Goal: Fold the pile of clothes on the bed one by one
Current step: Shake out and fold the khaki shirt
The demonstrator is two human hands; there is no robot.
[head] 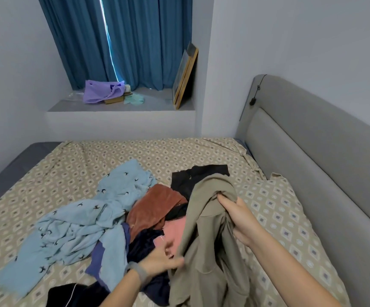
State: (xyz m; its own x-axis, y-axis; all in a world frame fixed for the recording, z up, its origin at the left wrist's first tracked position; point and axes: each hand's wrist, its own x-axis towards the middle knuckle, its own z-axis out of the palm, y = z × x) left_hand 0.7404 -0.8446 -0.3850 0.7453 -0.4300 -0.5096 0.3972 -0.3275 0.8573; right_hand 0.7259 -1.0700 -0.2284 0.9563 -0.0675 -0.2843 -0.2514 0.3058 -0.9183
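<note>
Over the bed (68,173), both hands grip an olive garment (204,240), right hand (241,220) high, left hand (164,260) low.

Two bare forearms are seen entering from the lower edge of the frame, no sleeves being worn. A grey band (140,272) is worn around the wrist of the left hand (161,259). The right hand (240,220) is seen right of centre.

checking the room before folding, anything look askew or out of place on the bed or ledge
The bedsheet has pulled off the mattress by the headboard, its edge bunched. On the window ledge, a picture frame leans tilted against the wall.
</note>
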